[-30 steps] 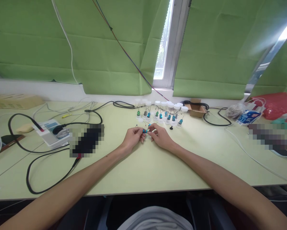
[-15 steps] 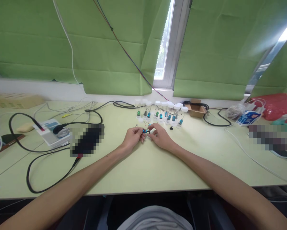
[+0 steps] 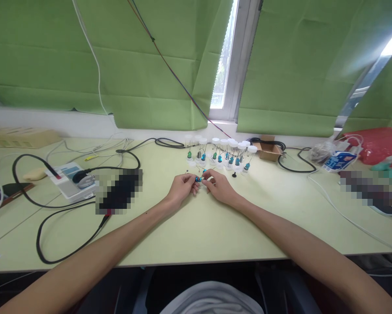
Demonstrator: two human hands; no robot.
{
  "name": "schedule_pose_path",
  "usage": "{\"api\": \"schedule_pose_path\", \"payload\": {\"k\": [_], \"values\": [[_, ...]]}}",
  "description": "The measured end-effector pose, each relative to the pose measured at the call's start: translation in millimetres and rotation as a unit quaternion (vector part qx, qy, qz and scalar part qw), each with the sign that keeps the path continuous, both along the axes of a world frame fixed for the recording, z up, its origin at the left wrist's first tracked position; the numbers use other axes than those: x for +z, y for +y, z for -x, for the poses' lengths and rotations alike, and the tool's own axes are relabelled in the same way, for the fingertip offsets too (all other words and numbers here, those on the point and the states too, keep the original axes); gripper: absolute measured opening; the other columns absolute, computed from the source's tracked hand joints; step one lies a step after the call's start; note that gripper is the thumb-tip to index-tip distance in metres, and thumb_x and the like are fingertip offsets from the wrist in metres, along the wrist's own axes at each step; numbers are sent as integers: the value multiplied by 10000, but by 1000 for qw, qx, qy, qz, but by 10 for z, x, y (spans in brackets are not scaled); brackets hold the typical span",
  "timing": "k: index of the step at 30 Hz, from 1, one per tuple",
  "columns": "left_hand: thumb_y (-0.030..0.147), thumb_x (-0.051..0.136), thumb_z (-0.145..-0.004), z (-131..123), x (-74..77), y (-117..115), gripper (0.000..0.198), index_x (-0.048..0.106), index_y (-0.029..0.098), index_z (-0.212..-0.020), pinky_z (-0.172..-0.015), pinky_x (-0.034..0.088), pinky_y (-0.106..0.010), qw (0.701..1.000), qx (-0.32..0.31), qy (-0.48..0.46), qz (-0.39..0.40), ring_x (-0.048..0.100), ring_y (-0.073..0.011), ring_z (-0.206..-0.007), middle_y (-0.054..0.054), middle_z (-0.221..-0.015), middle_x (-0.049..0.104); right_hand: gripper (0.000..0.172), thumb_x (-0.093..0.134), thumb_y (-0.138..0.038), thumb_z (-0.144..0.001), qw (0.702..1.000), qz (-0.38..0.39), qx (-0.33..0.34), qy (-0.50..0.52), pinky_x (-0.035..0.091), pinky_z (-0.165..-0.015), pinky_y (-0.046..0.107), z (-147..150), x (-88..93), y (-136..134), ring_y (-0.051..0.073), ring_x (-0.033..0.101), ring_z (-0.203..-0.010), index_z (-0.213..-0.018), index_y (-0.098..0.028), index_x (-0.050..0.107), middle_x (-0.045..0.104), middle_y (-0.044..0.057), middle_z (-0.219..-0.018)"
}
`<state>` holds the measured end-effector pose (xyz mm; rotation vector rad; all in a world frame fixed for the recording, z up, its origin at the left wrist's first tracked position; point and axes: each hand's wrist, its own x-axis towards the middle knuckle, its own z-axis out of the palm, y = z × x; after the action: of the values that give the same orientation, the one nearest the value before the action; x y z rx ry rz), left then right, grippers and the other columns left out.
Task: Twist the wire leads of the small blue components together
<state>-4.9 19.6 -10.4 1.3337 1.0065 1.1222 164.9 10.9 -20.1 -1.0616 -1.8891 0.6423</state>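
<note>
My left hand (image 3: 182, 187) and my right hand (image 3: 218, 186) meet at the middle of the pale green table (image 3: 196, 226), fingertips pinched together. Between them sits a small blue electronic part (image 3: 198, 179) with thin wire leads; both hands grip it. Just behind the hands stands a cluster of small clear vials (image 3: 222, 153) with white caps, each holding blue or green parts. A small black part (image 3: 234, 175) lies on the table to the right of my right hand.
Black cables (image 3: 52, 209) loop over the left side beside a white device (image 3: 72, 179) and a blurred dark item. A small cardboard box (image 3: 269, 149), a black cable coil, bags and a red packet (image 3: 379, 144) lie at the right. Green blinds hang behind.
Hardly anything differs; my fingers shift slightly on the blue part while both hands stay in place.
</note>
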Motion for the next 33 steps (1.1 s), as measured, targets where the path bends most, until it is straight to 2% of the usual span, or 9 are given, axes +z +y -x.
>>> {"api": "schedule_pose_path", "payload": {"k": [6, 16, 33], "values": [[285, 603, -801, -2, 5, 0, 195, 654, 103, -751, -509, 455, -262, 1000, 1, 6, 2, 552, -118, -541, -78, -680, 630, 161, 472, -335, -919, 1000, 8, -4, -6, 474, -606, 278, 12, 25, -17, 86, 553, -521, -992, -206, 533, 610, 19, -909], [299, 614, -791, 0, 24, -16, 195, 654, 116, -737, -513, 453, -268, 1000, 4, 7, -1, 550, -119, -536, -72, -676, 631, 204, 561, -258, -841, 1000, -19, -17, -12, 497, -659, 302, 7, 10, -10, 107, 558, -646, -1032, -191, 533, 573, 70, -1062], [285, 605, -794, 0, 16, -16, 188, 654, 108, -753, -515, 454, -261, 1000, -1, 6, 1, 553, -120, -550, -82, -687, 633, 178, 470, -328, -924, 1000, 10, -3, -1, 478, -615, 277, 7, -4, 3, 84, 564, -530, -1041, -204, 523, 599, 17, -910]]}}
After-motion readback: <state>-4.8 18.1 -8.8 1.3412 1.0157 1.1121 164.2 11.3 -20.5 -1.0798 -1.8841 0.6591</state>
